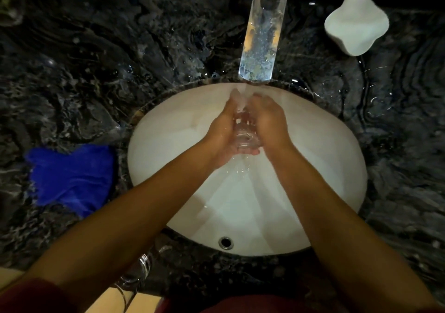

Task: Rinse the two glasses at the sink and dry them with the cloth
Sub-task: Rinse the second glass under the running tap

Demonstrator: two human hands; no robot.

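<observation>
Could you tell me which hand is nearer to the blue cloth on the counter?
Left. The left hand is over the basin on the side of the blue cloth; the right hand is beyond it, farther away.

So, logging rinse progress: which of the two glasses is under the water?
The glass held between both hands beneath the stream; the other glass stands on the counter's near edge.

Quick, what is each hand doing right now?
Left hand: closed around the glass from the left, under the running tap.
Right hand: closed around the same glass from the right.
</observation>
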